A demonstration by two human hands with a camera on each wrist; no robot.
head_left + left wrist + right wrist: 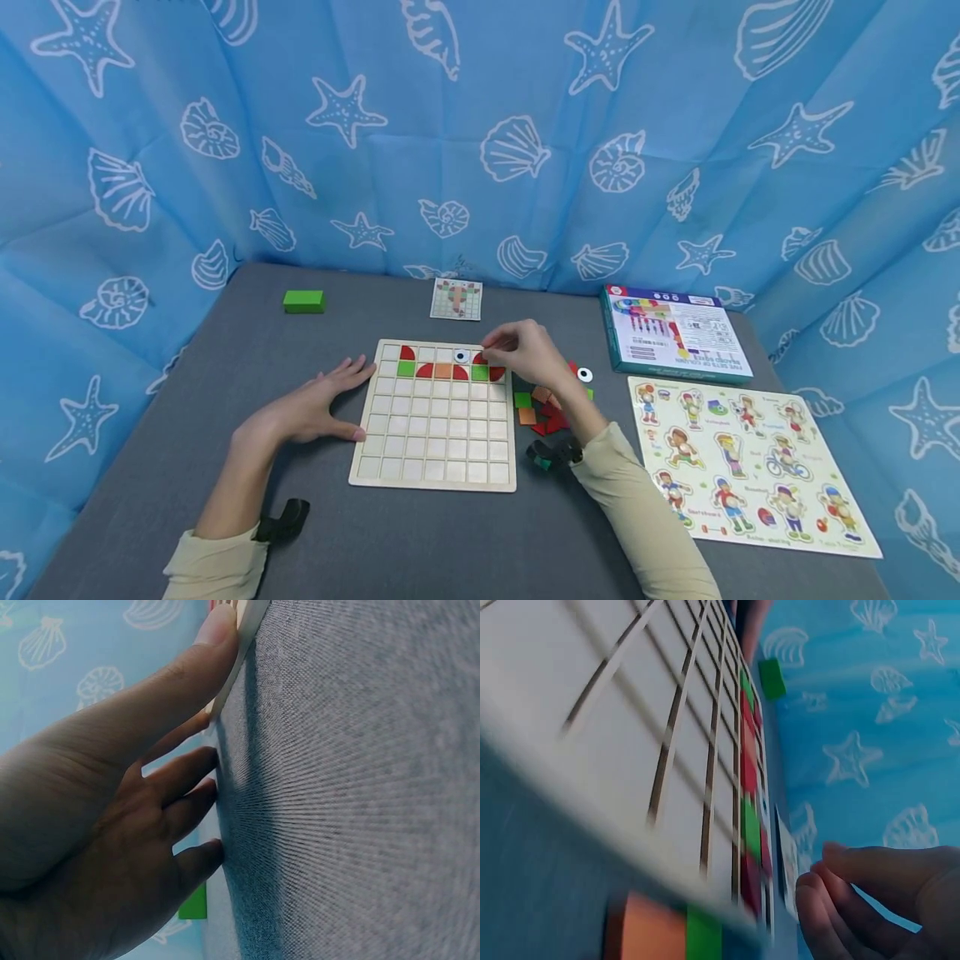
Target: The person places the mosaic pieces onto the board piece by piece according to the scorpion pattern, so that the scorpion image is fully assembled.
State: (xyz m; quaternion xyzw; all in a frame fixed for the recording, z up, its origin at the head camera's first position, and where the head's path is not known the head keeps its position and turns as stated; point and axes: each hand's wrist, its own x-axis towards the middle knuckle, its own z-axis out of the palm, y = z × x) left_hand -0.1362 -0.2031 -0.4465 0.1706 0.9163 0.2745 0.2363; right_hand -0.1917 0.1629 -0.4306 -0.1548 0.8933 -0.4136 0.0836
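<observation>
A wooden grid board [432,487] lies on the table with red, green and orange tiles and an eye tile [461,357] in its top two rows. Beside its left edge my left hand [311,408] spreads its fingers. The left thumb [217,626] touches that edge. Over the top right corner is my right hand [528,354], its fingertips by a red quarter-round tile [478,359]. In the right wrist view the right thumb and fingers [829,881] are bent close together. I see no tile between them, but their inner sides are partly hidden.
Loose tiles [522,400] lie right of the board, partly under the right forearm. A patterned card [456,300] lies behind it. A green block [303,302] stands at back left. A toy box [678,333] and a picture puzzle board [750,467] lie on the right.
</observation>
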